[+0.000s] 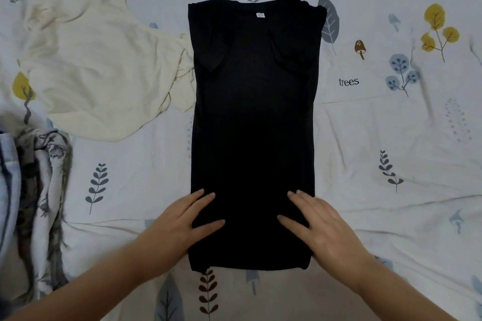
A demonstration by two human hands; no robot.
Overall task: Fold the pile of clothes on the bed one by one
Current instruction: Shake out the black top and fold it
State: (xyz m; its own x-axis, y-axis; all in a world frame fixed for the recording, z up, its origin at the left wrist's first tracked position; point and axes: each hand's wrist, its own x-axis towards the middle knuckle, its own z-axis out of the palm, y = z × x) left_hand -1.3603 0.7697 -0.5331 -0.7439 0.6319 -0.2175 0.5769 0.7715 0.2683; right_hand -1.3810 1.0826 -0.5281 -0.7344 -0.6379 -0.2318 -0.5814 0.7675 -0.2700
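Bed (391, 122): printed sheet beneath both hands
Black shirt (254, 125): sides folded in; runs forward from hands
Cream garment (99, 65): forward-left, touching shirt edge
Left hand (186, 221): flat, fingers spread on hem corner
Right hand (319, 224): likewise flat, spread
Risk: uneven lift could skew fold; tucked sleeves may slip

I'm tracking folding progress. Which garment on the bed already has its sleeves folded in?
The black shirt, a neat long rectangle under both hands. The cream garment lies crumpled beside it.

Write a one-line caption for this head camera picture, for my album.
Both hands, left hand and right hand, rest flat on a black shirt, its sides folded in, on a leaf-print bedsheet.
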